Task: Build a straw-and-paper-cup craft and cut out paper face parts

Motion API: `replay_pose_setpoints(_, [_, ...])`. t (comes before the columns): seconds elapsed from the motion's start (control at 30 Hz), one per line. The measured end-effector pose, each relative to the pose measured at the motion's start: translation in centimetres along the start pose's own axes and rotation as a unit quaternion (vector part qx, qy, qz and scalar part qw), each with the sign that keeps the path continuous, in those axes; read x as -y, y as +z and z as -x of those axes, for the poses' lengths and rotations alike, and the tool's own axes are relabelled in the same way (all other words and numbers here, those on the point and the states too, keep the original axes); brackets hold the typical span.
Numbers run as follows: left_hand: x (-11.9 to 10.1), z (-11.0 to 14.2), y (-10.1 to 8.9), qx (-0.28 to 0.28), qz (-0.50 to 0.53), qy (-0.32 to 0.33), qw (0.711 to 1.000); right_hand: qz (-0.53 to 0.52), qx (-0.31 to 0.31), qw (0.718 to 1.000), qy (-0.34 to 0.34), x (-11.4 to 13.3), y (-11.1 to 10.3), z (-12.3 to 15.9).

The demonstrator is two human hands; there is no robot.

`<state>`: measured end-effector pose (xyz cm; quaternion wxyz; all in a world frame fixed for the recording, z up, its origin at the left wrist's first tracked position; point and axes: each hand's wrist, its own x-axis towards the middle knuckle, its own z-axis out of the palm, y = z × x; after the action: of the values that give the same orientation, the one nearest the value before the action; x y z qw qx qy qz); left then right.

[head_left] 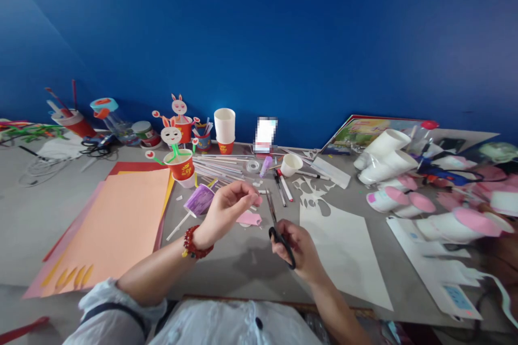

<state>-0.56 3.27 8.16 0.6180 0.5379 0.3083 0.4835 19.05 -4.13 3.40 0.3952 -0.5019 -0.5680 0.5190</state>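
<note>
My right hand (298,248) grips black-handled scissors (279,232), their blades pointing up and away from me with a narrow gap between them. To their left, my left hand (229,205), with a red bead bracelet at the wrist, has thumb and fingers pinched together. Whatever small thing may be in that pinch cannot be made out. Below the left fingertips a pink paper piece (249,219) lies on the table among tiny white scraps. Partly behind the left hand, a purple-coloured cup (199,199) rests tilted with a white stick (179,226) projecting from it.
Coloured paper sheets (113,215) are stacked at left; a cut white sheet (340,248) lies at right. Rabbit-faced cup figures (180,164), a white cup stack (225,125), paper straws (220,166), pens (284,186) and a phone (265,135) stand or lie behind. A power strip (437,275) occupies the right.
</note>
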Motion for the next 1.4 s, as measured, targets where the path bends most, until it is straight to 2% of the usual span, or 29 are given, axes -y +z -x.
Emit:
replay_pose_setpoints(0.17, [0.2, 0.0, 0.1, 0.008, 0.017, -0.015, 1.000, 0.000, 0.026, 1.000, 0.009, 1.1, 0.2, -0.2])
replay_pose_setpoints(0.43, [-0.1, 0.0, 0.0, 0.034, -0.017, -0.017, 0.999, -0.046, 0.040, 0.997, 0.046, 1.5, 0.2, 0.0])
replay_pose_setpoints(0.77, [-0.6, 0.0, -0.1, 0.055, -0.040, -0.023, 0.997, -0.087, 0.058, 0.993, 0.062, 1.6, 0.0, 0.1])
replay_pose_setpoints(1.23, [-0.8, -0.1, -0.1, 0.056, -0.054, -0.041, 0.996, -0.064, 0.057, 0.995, 0.054, 1.3, -0.3, 0.0])
replay_pose_setpoints(1.4, [-0.9, -0.2, -0.1, 0.052, -0.053, -0.044, 0.996, -0.071, 0.020, 0.996, 0.044, 0.0, -0.2, -0.1])
